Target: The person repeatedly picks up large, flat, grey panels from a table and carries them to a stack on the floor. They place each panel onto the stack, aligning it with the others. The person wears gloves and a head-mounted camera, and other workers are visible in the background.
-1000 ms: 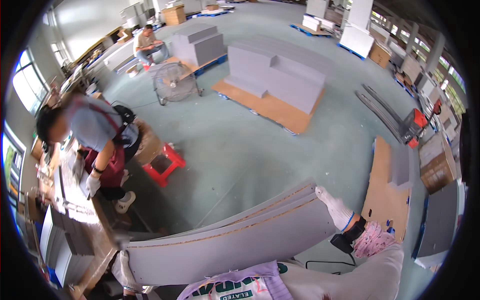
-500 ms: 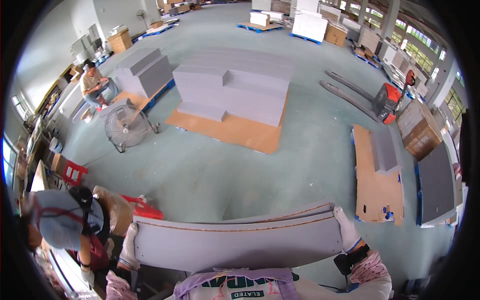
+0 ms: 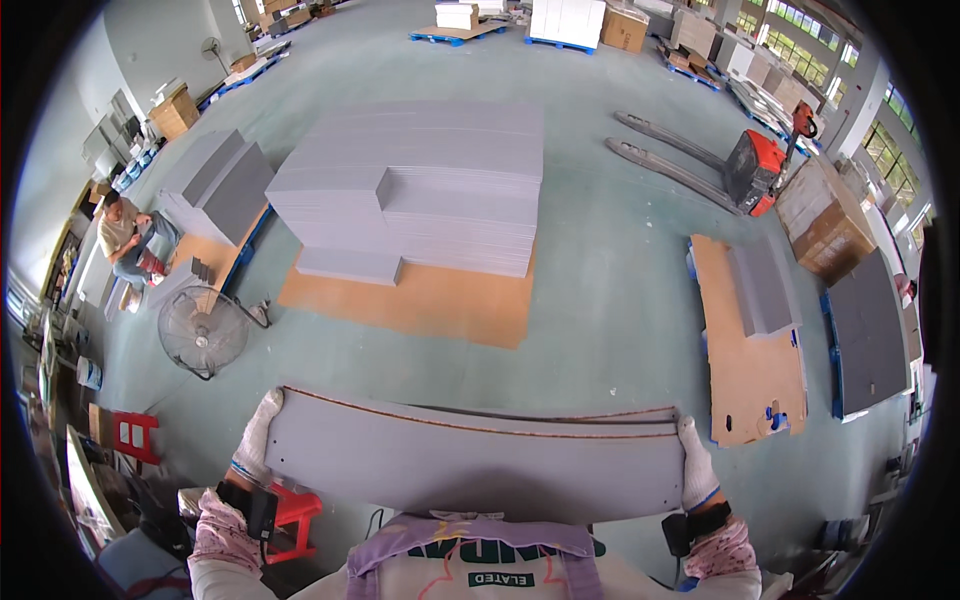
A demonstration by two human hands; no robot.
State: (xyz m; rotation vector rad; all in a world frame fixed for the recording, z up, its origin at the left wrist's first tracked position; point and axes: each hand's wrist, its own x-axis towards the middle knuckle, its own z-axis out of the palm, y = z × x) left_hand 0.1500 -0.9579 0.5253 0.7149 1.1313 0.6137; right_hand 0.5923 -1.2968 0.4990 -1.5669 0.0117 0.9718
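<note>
In front of my body I carry a long grey panel [image 3: 480, 470], held level across both arms. A second grey panel [image 3: 575, 415] shows as a thin strip behind its brown, unfinished edge. My left hand [image 3: 257, 437], in a white glove, grips the left end. My right hand [image 3: 698, 463], gloved the same way, is closed round the right end. The fingers are partly hidden behind the panels. Small dark holes mark the front panel near its ends.
Ahead stands a large stack of grey panels [image 3: 420, 150] on brown cardboard [image 3: 440, 305]. To its left are a floor fan [image 3: 203, 330] and a seated person [image 3: 125, 230]. A red pallet jack [image 3: 755, 172] and a cardboard-covered pallet [image 3: 725, 340] are rightward; a red stool [image 3: 293, 520] is near my left arm.
My view has turned right, so the large stack and fan sit further left. The left end of the panels has risen in the picture. The capped co-worker has slipped toward the lower left rim.
</note>
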